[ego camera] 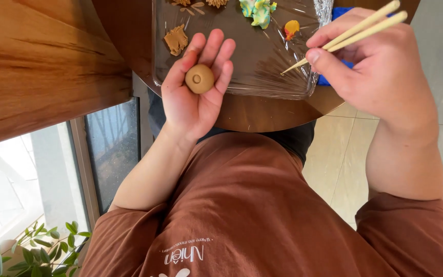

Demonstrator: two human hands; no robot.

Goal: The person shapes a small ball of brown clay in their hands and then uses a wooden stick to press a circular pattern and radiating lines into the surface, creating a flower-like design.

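Clay sits in your left hand (197, 95): a tan clay ball (199, 78) with a small round dent in its top rests on the base of your fingers. That hand lies palm up with the fingers spread loosely, cradling the ball rather than squeezing it. It hovers over the near edge of the tray (283, 90), just above the rim of the round wooden desk (262, 115).

Your right hand (380, 66) is clenched around a pair of pale wooden sticks (357, 32), pinched between thumb and forefinger. The sticks slant down to your left, and their tips hang over the tray's right part, well apart from the ball.

The tray is wrapped in clear, wrinkled plastic film. On it lie several small clay pieces: a brown ridged piece (176, 39) just beside your left fingertips, a green and yellow lump (258, 11) near the far edge, and a little orange and red piece (291, 28) near the stick tips. More tan bits show at the top edge, cut off by the frame. Something blue (340, 14) peeks out behind the tray near your right hand; what it is cannot be told.

Your rust-brown shirt (262, 215) fills the lower part of the view, with a leafy plant (42, 251) by the window at lower left.
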